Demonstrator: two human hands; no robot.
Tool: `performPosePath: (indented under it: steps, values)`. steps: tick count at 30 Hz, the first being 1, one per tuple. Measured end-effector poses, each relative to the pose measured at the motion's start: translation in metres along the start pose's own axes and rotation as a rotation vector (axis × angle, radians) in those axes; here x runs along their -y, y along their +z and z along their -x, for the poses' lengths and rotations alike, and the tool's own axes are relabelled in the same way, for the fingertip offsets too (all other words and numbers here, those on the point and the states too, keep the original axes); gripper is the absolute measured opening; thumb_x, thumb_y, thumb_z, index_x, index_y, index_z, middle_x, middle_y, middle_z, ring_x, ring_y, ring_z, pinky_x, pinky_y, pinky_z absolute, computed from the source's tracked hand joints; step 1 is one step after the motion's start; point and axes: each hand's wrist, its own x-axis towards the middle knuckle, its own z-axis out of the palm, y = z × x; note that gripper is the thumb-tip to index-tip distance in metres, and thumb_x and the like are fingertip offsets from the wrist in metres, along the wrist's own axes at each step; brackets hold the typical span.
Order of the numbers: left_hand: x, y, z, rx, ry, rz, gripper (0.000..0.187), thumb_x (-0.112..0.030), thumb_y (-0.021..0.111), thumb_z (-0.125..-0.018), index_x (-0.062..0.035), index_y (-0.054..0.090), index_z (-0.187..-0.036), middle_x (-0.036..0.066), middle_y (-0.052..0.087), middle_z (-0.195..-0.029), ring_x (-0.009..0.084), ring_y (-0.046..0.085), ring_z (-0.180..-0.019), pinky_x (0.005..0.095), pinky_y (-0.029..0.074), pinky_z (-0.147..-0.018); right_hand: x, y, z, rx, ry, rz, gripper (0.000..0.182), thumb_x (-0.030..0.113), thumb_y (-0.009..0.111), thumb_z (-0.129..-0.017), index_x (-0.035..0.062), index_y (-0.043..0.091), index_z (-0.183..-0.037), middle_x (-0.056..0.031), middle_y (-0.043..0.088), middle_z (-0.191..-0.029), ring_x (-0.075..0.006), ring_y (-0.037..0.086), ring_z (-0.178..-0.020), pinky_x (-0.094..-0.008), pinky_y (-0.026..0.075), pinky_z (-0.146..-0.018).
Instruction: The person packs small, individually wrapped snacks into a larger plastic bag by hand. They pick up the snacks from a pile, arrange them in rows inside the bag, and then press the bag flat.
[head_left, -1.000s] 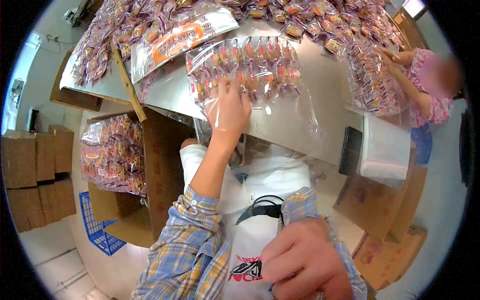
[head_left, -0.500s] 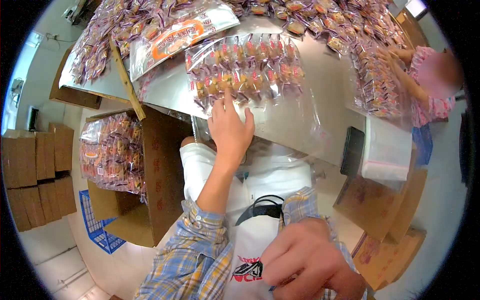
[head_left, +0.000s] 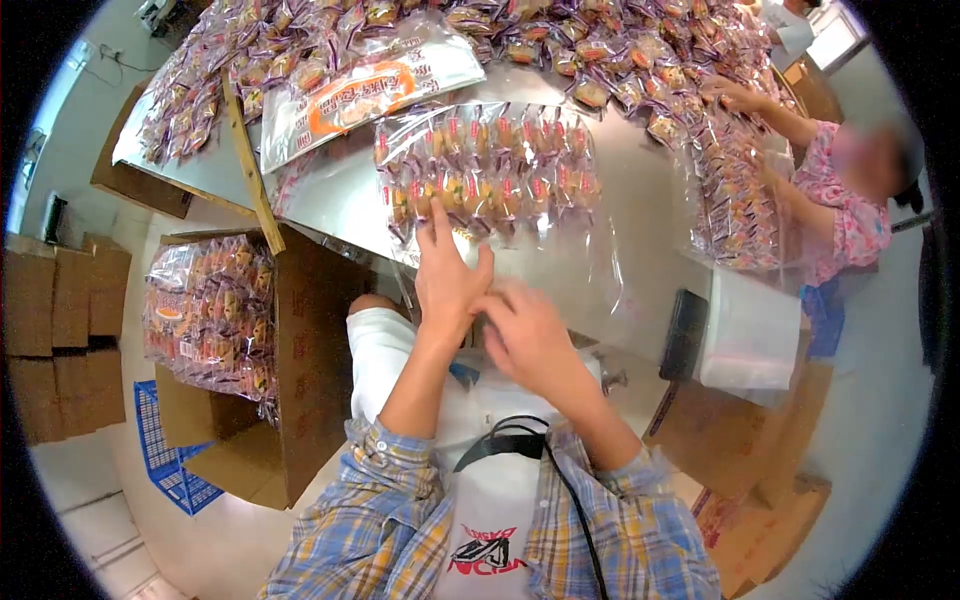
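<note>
A clear plastic bag (head_left: 480,175) with two rows of small wrapped cakes lies on the table before me. My left hand (head_left: 450,275) reaches to its near edge, index finger stretched onto the lower row and thumb apart. Close beside it, by the left wrist, is my right hand (head_left: 530,340), slightly blurred. Its fingers are loosely bent, with a gap to the thumb and nothing visible between them. Farther back lies a printed flat bag (head_left: 375,90) with orange and white marking.
Loose wrapped cakes (head_left: 600,50) are heaped along the table's far side. At left an open carton (head_left: 325,350) holds a filled bag (head_left: 210,320). A black phone (head_left: 684,335) and clear empty bags (head_left: 750,335) sit at right. A co-worker (head_left: 840,200) handles another filled bag (head_left: 730,190).
My right hand has swung up from low in front of my chest to beside my left wrist. My left hand stays at the bag's near edge. The co-worker's one hand has moved toward the heap.
</note>
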Motion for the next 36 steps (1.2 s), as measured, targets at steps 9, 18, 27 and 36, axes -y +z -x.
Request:
performPosePath:
  steps: [9,18,27,36]
  values:
    - [0.008,-0.006,-0.003,-0.032,0.117,0.183,0.072,-0.019,0.067,-0.092,0.0075,0.038,-0.152,0.03,0.05,-0.141,0.0468,0.055,-0.127,0.0481,0.049,-0.103,-0.044,0.019,-0.068,-0.236,-0.042,0.399,0.057,0.016,0.068,-0.085,0.0118,0.06,-0.142,-0.0157,0.052,-0.151,-0.0376,0.047,-0.141,-0.0551,0.036,-0.116]
    - [0.008,-0.017,-0.007,-0.072,0.233,0.187,0.059,-0.004,0.063,-0.084,0.0083,0.052,-0.142,0.027,0.055,-0.136,0.0429,0.057,-0.125,0.0447,0.046,-0.108,-0.077,0.053,-0.103,-0.412,-0.029,0.433,0.035,0.015,0.068,-0.085,0.0119,0.07,-0.12,-0.0076,0.068,-0.131,-0.0259,0.064,-0.115,-0.0481,0.045,-0.102]
    - [0.004,-0.019,-0.005,-0.063,0.318,0.129,0.058,-0.009,0.067,-0.085,0.0086,0.053,-0.139,0.028,0.054,-0.138,0.0437,0.057,-0.126,0.0455,0.048,-0.107,-0.071,0.047,-0.103,-0.299,-0.025,0.462,0.055,0.025,0.076,-0.079,0.0223,0.066,-0.133,-0.011,0.064,-0.133,-0.0328,0.06,-0.118,-0.0524,0.041,-0.103]
    - [0.013,-0.027,0.012,-0.167,0.395,-0.108,0.076,-0.014,0.071,-0.086,0.0046,0.041,-0.153,0.031,0.042,-0.153,0.0479,0.047,-0.137,0.05,0.042,-0.113,-0.077,0.073,-0.113,-0.487,-0.02,0.492,0.05,0.036,0.081,-0.078,0.0285,0.069,-0.127,-0.0072,0.062,-0.127,-0.0291,0.055,-0.11,-0.0525,0.034,-0.099]
